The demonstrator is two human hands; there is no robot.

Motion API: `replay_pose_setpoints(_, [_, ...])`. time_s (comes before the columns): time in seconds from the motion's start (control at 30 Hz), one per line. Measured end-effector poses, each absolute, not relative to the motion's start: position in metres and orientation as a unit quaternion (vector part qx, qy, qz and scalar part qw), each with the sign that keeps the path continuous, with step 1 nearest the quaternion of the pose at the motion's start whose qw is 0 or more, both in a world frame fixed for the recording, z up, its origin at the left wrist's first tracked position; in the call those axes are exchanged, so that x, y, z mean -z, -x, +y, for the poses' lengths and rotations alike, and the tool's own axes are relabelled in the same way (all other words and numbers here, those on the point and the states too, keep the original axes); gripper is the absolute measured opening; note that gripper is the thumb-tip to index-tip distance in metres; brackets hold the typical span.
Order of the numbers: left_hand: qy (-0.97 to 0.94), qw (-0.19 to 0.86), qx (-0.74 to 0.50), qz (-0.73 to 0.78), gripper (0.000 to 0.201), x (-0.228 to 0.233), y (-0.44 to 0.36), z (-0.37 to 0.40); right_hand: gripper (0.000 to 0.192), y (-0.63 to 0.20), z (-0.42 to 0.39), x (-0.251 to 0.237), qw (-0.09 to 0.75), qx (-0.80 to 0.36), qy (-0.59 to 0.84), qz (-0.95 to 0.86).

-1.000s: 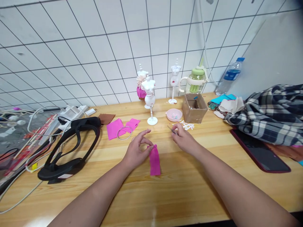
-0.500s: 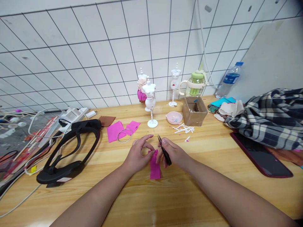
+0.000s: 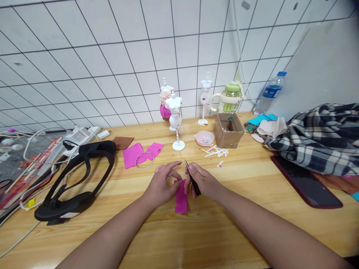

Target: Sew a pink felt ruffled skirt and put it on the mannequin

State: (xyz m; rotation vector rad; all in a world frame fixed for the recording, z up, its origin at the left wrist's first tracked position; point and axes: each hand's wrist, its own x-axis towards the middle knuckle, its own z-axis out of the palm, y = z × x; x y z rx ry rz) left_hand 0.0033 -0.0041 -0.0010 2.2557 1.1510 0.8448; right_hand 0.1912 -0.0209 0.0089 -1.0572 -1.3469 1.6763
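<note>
A strip of magenta fabric (image 3: 181, 200) hangs down toward the wooden table, its top edge pinched between the thumb and a finger of my left hand (image 3: 164, 185). My right hand (image 3: 203, 181) is closed around small black scissors (image 3: 193, 182), with the blades pointing away from me and looking nearly closed. Fingertips of the right hand are beside the strip's upper right edge; whether they touch it I cannot tell. Beyond my hands stands a bare white mini dress form (image 3: 176, 116). Behind it another dress form (image 3: 166, 101) wears pale ruffles and magenta cloth.
Magenta fabric pieces (image 3: 133, 155) and a metal ring (image 3: 137, 164) lie left, near a black headset (image 3: 86, 192). Rightward are a pink dish (image 3: 204, 139), white paper scraps (image 3: 215, 151), a cardboard box (image 3: 229, 136), a third dress form (image 3: 205, 93), a phone (image 3: 308, 183) and a checked cloth (image 3: 325, 142).
The scissor blades, slightly apart before, now look nearly together. Both hands keep their places at the fabric strip, and the whole view has shifted slightly.
</note>
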Motion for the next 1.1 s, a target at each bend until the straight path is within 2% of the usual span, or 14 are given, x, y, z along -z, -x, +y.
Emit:
replay_pose_setpoints(0.53, [-0.833,0.213,-0.309,0.406,0.053,-0.0023,-0.0039,-0.0041,0.032,-0.1929,-0.0198,-0.0077,0.351,-0.652,0.426,-0.519])
replay_pose_setpoints(1.1, [-0.839,0.201,-0.295,0.411,0.052,-0.0023,-0.0037,-0.0042,0.033,-0.1954,-0.0215,-0.0109,0.351,-0.626,0.441,-0.538])
